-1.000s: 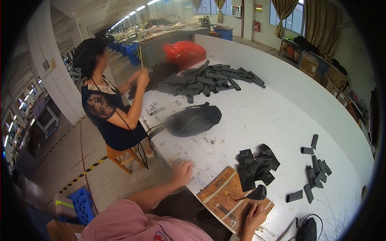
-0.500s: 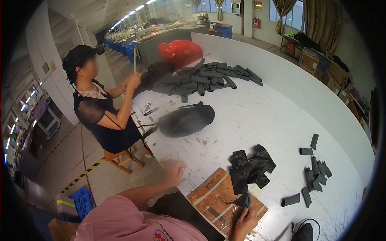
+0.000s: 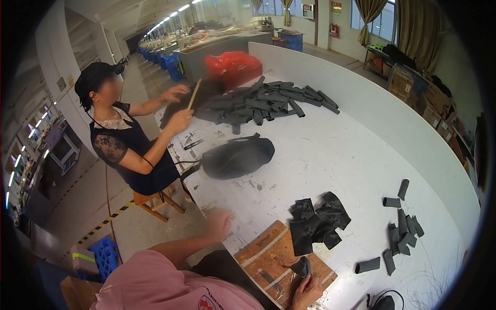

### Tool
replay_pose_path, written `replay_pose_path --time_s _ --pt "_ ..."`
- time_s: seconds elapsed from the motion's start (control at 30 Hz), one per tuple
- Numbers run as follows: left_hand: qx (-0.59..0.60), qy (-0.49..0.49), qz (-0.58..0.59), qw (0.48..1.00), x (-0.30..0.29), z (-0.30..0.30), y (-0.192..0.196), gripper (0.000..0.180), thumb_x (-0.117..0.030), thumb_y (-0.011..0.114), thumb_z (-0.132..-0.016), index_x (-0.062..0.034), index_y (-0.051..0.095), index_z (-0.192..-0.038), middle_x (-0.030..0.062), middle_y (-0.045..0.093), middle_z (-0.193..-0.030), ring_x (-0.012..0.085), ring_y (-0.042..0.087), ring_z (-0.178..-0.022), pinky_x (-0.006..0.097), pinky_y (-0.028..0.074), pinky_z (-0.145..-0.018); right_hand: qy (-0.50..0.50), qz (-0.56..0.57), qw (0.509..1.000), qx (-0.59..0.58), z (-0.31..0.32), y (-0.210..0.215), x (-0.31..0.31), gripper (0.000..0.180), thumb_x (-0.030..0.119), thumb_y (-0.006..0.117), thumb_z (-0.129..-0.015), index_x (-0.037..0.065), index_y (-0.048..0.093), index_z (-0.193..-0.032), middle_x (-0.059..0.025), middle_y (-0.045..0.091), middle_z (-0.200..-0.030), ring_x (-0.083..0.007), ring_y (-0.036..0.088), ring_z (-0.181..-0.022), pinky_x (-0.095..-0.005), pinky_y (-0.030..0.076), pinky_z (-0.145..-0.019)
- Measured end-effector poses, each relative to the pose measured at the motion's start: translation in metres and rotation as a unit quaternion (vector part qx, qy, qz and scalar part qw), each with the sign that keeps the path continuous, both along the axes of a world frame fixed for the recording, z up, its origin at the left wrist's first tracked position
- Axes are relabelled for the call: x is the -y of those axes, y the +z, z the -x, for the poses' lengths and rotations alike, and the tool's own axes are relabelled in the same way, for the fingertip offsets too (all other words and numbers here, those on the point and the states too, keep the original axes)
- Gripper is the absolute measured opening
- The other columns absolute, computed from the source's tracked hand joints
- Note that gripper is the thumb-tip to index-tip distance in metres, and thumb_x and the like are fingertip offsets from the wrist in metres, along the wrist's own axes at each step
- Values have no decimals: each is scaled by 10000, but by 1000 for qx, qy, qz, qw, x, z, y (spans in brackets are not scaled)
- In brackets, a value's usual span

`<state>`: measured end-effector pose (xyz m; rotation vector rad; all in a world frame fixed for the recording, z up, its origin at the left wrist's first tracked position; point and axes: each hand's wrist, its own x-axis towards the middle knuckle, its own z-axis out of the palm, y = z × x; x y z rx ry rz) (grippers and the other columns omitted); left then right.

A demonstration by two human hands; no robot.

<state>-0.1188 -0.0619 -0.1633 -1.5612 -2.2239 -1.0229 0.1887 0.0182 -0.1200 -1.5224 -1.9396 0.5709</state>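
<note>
My right hand point(image 3: 308, 290) rests on a wooden board point(image 3: 261, 253) at the table's near edge and pinches a small dark fabric piece point(image 3: 301, 266) against it. My left hand point(image 3: 219, 225) hovers blurred over the table's near-left edge, left of the board, holding nothing, its fingers loosely apart. A heap of black fabric pieces point(image 3: 318, 223) lies just beyond the board. Several rolled dark pieces point(image 3: 402, 233) are scattered to its right.
A co-worker point(image 3: 126, 144) sits on a stool at the left side and holds a thin stick point(image 3: 194, 93) over a big pile of dark rolled pieces point(image 3: 268, 101). A black bag point(image 3: 237, 156) lies mid-table. A red bag point(image 3: 232, 64) stands behind. A white wall point(image 3: 392, 113) borders the table's right.
My left hand has pulled back from the table toward its near-left edge. My right hand stays on the board with the dark piece. The co-worker's hands shifted with the stick.
</note>
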Motion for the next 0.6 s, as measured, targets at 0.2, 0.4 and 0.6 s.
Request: replay_pose_path --time_s 0.2,0.4,0.6 --pt "-7 13 9 1000 0 -1 0 129 14 498 -684 -40 491 -800 100 474 -697 250 487 -589 329 389 -511 -5 7 1000 -12 -1 -8 1 152 185 521 -793 51 575 -842 -172 553 -737 -346 527 -623 -402 424 -548" --pt "-2 16 10 1000 0 0 0 133 8 506 -683 -42 492 -805 100 484 -709 253 498 -598 330 395 -517 21 14 1000 -19 -1 -2 1 175 190 507 -812 37 571 -871 -188 545 -723 -339 524 -610 -390 421 -541" --pt "6 11 -1 1000 -2 2 0 131 8 509 -682 -51 491 -797 94 484 -704 249 499 -588 329 393 -507 24 -17 997 -66 -2 -6 1 143 141 515 -808 5 556 -814 -183 517 -667 -318 488 -569 -367 398 -516"
